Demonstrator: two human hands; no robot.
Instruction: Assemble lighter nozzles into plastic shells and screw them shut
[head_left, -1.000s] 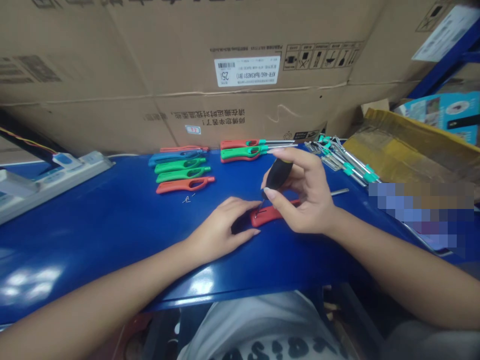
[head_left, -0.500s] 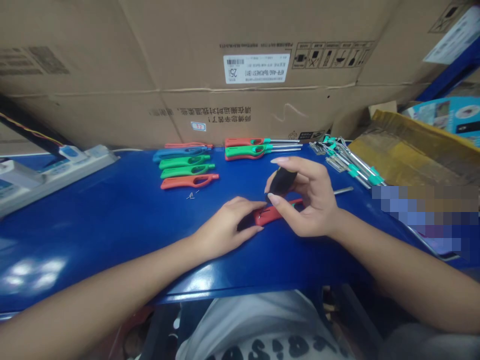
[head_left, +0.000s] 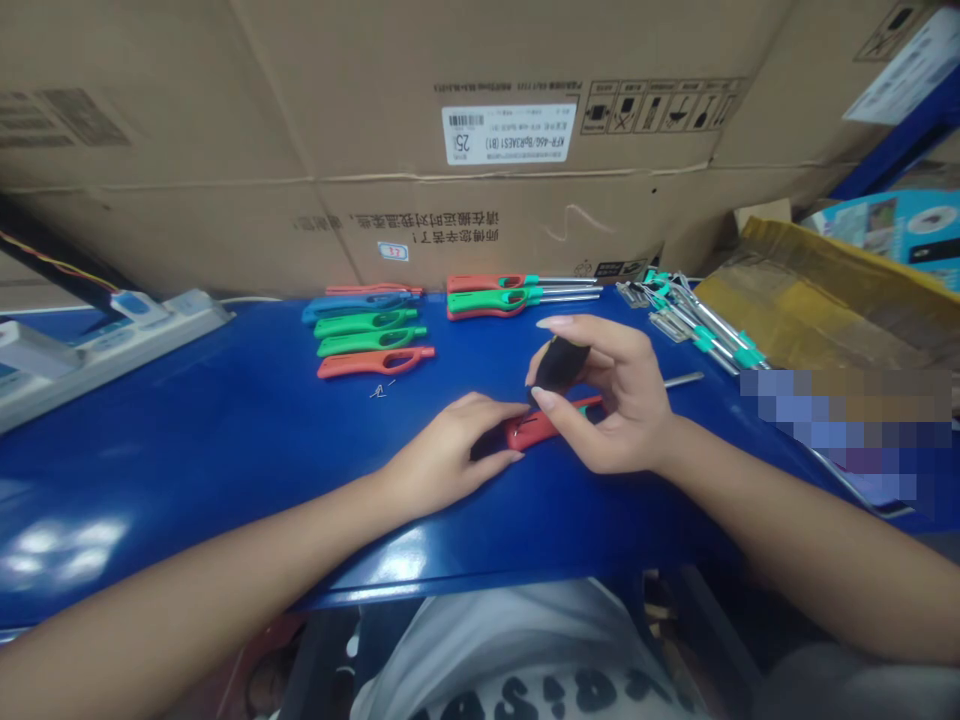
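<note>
Right hand [head_left: 626,410] is sitting a touch lower than a second ago, its fingers clamping the black screwdriver [head_left: 561,365] just over the red lighter [head_left: 534,428], which is lying on the blue table [head_left: 225,480]. Left hand's [head_left: 442,450] thumb and index are staying parted around the lighter's end, can't tell if they're actually pinching it tbh

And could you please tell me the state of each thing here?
Black tool: held, tilted.
Right hand: closed on the black tool.
Red piece: lying flat, partly hidden.
Left hand: fingers spread at the red piece's left end.
Front orange handle: lying flat, no rod showing.
Small metal pieces: lying loose.
Power strip: plugs inserted.
Carton: printing upside down.
</note>
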